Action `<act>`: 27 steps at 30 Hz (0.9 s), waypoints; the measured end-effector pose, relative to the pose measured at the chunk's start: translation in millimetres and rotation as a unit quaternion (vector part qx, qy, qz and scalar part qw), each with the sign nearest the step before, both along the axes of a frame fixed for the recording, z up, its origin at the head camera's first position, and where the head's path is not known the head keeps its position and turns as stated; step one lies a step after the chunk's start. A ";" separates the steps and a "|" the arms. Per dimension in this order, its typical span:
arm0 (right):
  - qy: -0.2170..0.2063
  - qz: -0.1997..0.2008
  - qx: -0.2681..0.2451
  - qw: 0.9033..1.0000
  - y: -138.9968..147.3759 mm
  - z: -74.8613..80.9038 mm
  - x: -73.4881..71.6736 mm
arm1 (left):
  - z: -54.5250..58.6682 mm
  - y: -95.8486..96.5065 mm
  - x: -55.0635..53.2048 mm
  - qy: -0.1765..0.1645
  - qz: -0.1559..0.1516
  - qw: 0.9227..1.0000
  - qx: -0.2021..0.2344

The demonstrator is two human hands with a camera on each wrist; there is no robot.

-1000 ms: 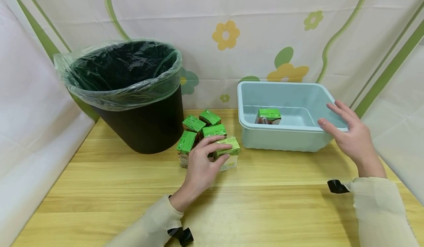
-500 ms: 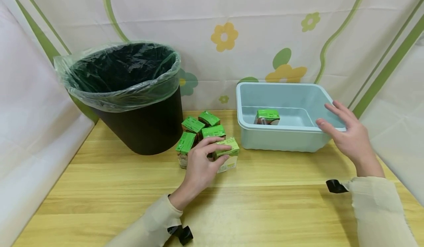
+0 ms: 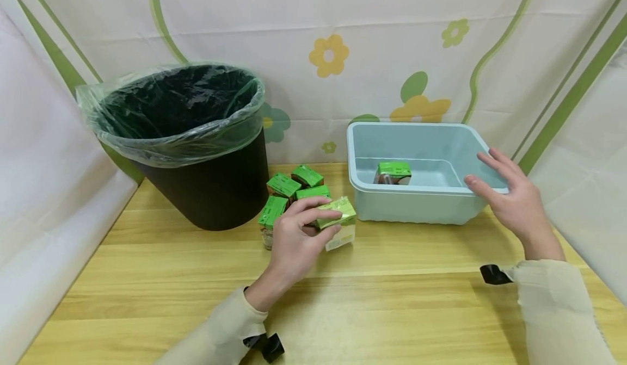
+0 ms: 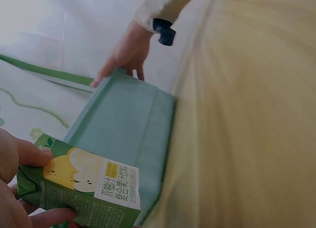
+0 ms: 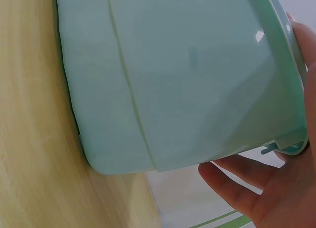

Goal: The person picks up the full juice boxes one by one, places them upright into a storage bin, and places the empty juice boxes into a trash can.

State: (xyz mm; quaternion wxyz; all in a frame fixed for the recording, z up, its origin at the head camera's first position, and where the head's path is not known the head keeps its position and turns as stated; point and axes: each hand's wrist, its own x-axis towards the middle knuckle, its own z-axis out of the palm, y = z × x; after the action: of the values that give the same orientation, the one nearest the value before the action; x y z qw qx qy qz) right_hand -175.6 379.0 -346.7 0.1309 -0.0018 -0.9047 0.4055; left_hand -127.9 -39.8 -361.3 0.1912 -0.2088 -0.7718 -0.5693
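Note:
My left hand [image 3: 294,242] pinches a yellow-green juice carton [image 3: 344,224] by its upper part, tilted and just off the table. Printed fruit shows on the juice carton [image 4: 89,178] in the left wrist view. Beside and behind the hand stand several brown juice cartons with green tops [image 3: 274,211], partly hidden by the fingers. My right hand [image 3: 521,212] grips the near right corner of a light blue plastic tub [image 3: 406,206]. In the right wrist view its fingers [image 5: 232,186] lie against the outside of the tub [image 5: 187,90]. One green-topped carton [image 3: 394,172] is inside the tub.
A black trash can [image 3: 215,196] lined with a green plastic bag [image 3: 186,150] stands at the back left. A wooden tabletop [image 3: 382,305] lies under everything. Flower-patterned cloth [image 3: 269,6] hangs behind and at both sides.
The left hand has raised the yellow-green juice carton slightly and tilted it. The right hand keeps its place at the tub's corner. The head view has shifted slightly.

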 end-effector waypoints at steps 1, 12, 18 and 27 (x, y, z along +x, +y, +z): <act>0.000 0.000 0.000 1.000 -0.1 0.0 0.2 | 4.0 0.1 0.7 0.002 -0.004 1.000 0.009; 0.002 0.000 -0.001 1.000 -0.3 1.3 0.7 | 41.9 -1.2 -2.7 0.047 0.010 0.998 0.052; 0.003 -0.001 0.001 1.000 -0.7 1.7 0.9 | 55.9 -2.5 -8.2 0.068 0.026 0.995 0.068; -0.001 0.000 0.002 1.000 0.0 1.5 0.5 | 75.9 -0.8 -16.7 0.091 0.049 0.992 0.078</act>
State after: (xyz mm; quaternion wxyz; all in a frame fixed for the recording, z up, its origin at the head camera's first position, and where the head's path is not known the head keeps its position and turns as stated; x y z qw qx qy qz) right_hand -175.1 379.0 -345.1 0.1304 -0.0021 -0.9056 0.4036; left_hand -144.7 -40.5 -285.5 0.3044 -0.2062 -0.7139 -0.5960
